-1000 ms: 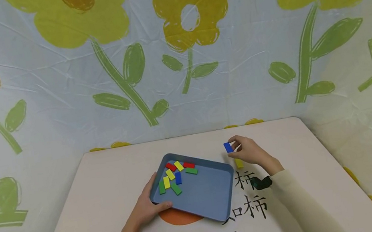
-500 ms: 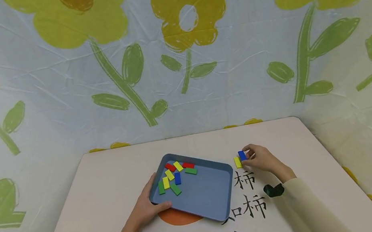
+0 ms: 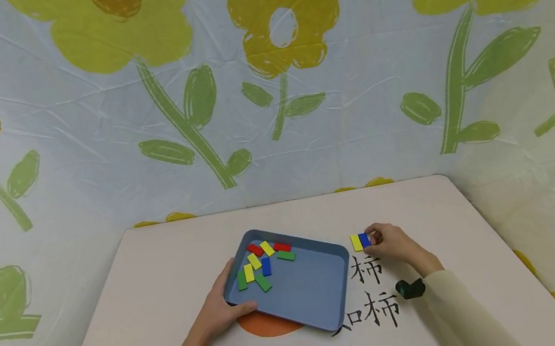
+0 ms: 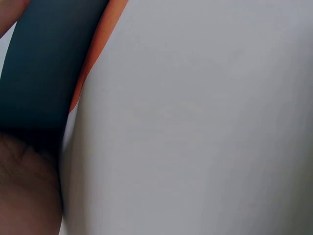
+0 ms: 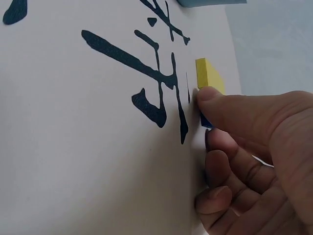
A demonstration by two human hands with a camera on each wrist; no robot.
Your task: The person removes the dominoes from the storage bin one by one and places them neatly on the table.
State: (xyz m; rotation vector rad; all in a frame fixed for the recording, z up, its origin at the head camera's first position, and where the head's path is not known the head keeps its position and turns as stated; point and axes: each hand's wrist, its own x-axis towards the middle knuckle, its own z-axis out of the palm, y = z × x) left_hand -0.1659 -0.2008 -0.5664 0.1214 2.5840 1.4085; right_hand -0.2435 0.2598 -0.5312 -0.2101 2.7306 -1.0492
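Note:
A blue-grey tray lies at an angle on the table; inside, toward its left, are several red, yellow, green and blue blocks. My left hand grips the tray's left corner, thumb over the near rim. Right of the tray, a yellow block and a blue block lie side by side. With thumb and fingers my right hand pinches the blue one. The right wrist view shows the thumb covering most of the blue block, close against the yellow block.
The pale table carries black printed characters and an orange shape partly under the tray. Behind and beside it hangs flower-patterned cloth. Dark bands with a small device sit on both wrists.
My right hand has carried the blue block to the right over the yellow one, then lowered it to the table at the yellow block's right side. The left hand and tray have stayed put.

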